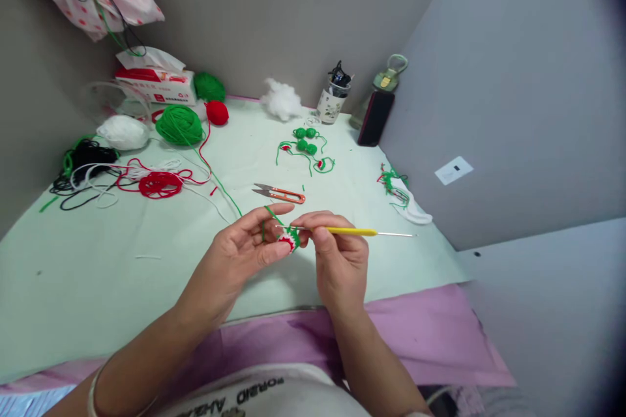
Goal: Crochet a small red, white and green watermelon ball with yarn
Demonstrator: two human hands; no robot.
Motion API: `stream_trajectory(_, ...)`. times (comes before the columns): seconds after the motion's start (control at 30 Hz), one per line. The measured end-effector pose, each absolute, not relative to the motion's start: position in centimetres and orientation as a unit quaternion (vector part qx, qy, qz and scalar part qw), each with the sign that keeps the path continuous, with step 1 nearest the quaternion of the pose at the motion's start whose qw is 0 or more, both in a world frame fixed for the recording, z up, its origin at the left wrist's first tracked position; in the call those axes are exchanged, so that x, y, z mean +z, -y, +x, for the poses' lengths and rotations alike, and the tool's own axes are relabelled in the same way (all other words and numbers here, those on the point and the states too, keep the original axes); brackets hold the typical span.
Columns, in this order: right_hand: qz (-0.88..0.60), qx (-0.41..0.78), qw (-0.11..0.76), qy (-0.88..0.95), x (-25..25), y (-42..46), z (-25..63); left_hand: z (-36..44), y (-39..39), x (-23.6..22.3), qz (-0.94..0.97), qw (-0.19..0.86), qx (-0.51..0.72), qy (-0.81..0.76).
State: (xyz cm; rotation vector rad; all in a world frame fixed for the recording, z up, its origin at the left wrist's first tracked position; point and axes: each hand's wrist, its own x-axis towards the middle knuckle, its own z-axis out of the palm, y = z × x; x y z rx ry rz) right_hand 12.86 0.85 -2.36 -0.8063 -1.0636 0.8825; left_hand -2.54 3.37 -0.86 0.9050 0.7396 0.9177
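My left hand (pixel 252 244) pinches a small crochet piece (pixel 288 240) in red, white and green between thumb and fingers. Green yarn runs over the raised left index finger and trails back across the table. In my right hand (pixel 341 254) is a double-ended crochet hook with a yellow handle (pixel 352 231), held like a pen. Its left tip meets the top edge of the crochet piece; whether it passes through a stitch I cannot tell. Orange-handled thread snips (pixel 280 193) lie just beyond my hands.
Green balls (pixel 178 124), a red ball (pixel 217 113) and loose yarn (pixel 160 185) lie left. Small finished crochet pieces (pixel 306 146) and white stuffing (pixel 282 100) are further back. A cup (pixel 334 101), phone (pixel 376 118) and bottle (pixel 387 80) stand back right. Yarn scraps (pixel 394 184) lie near the right wall.
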Motion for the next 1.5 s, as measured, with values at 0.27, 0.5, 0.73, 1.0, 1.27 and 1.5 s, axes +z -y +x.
stream_trajectory(0.27, -0.348, 0.419, 0.692, 0.474, -2.56, -0.86, 12.76, -2.46, -3.49, -0.16, 0.377, 0.777, 0.398, -0.308)
stream_trajectory(0.5, -0.316, 0.507, 0.703, 0.386, -2.08, -1.3, 13.52, -3.28, -3.81, -0.35, 0.332, 0.818, 0.363, -0.297)
stream_trajectory(0.73, -0.343, 0.462, 0.683, 0.45, -2.62, -1.2, 12.78, -2.41, -3.49, -0.59, 0.389, 0.772, 0.401, -0.304)
stream_trajectory(1.0, -0.352, 0.433, 0.691, 0.459, -2.69, -1.01, 12.99, -3.19, -3.57, -0.93, 0.521, 0.64, 0.414, -0.384)
stream_trajectory(1.27, -0.351, 0.433, 0.695, 0.453, -2.79, -1.02, 12.65, -2.99, -3.38, -0.26, 0.502, 0.666, 0.389, -0.391)
stream_trajectory(1.5, -0.358, 0.457, 0.701, 0.415, -2.53, -1.05, 12.64, -2.52, -3.32, -0.18, 0.397, 0.731, 0.416, -0.368)
